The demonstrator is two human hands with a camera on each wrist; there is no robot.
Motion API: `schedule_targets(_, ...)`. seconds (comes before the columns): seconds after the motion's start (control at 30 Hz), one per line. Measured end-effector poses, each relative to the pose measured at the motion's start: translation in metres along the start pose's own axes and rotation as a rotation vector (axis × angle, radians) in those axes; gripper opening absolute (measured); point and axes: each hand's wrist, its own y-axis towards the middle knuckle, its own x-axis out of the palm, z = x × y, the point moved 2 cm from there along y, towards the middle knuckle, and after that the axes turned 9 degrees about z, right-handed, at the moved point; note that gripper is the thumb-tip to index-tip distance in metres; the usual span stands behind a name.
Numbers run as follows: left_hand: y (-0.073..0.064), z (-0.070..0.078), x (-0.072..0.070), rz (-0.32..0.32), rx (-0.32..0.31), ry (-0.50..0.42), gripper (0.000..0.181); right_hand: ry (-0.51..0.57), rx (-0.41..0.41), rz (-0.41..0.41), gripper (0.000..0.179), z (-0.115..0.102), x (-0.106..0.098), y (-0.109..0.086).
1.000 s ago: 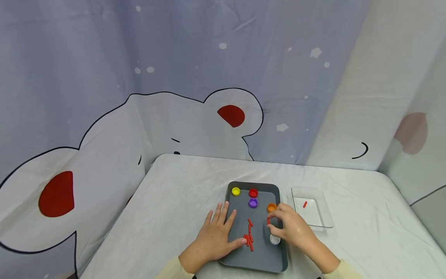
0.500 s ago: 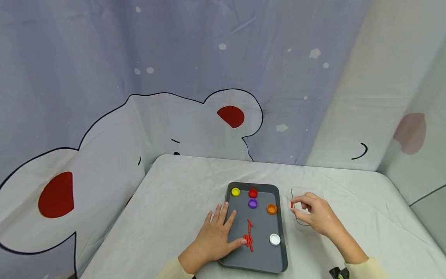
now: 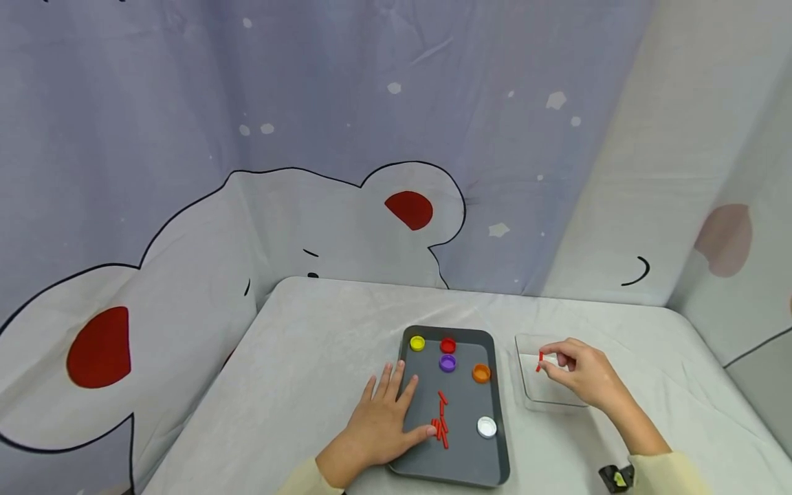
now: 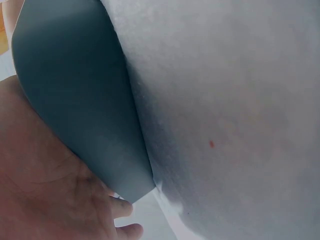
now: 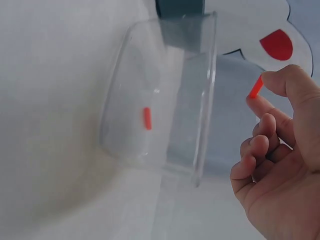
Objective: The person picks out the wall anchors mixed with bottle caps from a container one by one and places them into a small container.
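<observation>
My right hand (image 3: 588,375) pinches a short red stick (image 5: 255,87) between thumb and index finger, over the clear plastic box (image 3: 552,403). Another red stick (image 5: 147,118) lies on the floor of that box in the right wrist view. Flat and spread, my left hand (image 3: 377,423) rests over the left rim of a dark grey tray (image 3: 464,457). Its thumb reaches in to a loose group of several red sticks (image 3: 442,426). The left wrist view shows the palm side and the tray's outer wall, but not the sticks.
Round caps sit in the tray: yellow (image 3: 417,343), red (image 3: 448,345), purple (image 3: 447,363), orange (image 3: 481,373) and white (image 3: 487,427). White cloth (image 3: 322,357) covers the table. A printed curtain (image 3: 346,89) hangs behind it.
My right hand has moved right from above the tray to above the clear box, carrying the red stick. My left hand has stayed on the tray.
</observation>
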Motion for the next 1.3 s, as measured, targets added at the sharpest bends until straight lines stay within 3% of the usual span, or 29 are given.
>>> schedule_targets(0.3, -0.001, 0.000, 0.001, -0.005, -0.004, 0.004, 0.093, -0.014, 0.035, -0.022, 0.016, 0.014, 0.003, 0.000)
schedule_targets(0.7, 0.000, -0.001, 0.001, 0.010, 0.006, 0.011, 0.092, -0.005, 0.025, -0.019, 0.019, 0.015, 0.006, 0.002)
schedule_targets(0.97, 0.000, -0.001, 0.003, 0.004, 0.004, 0.015, 0.093, 0.045, 0.026, -0.035, 0.020, -0.005, 0.016, 0.001)
schedule_targets(1.3, 0.000, -0.002, 0.002, 0.010, 0.018, -0.003, 0.091, 0.181, -0.079, -0.041, 0.023, -0.034, 0.045, -0.005)
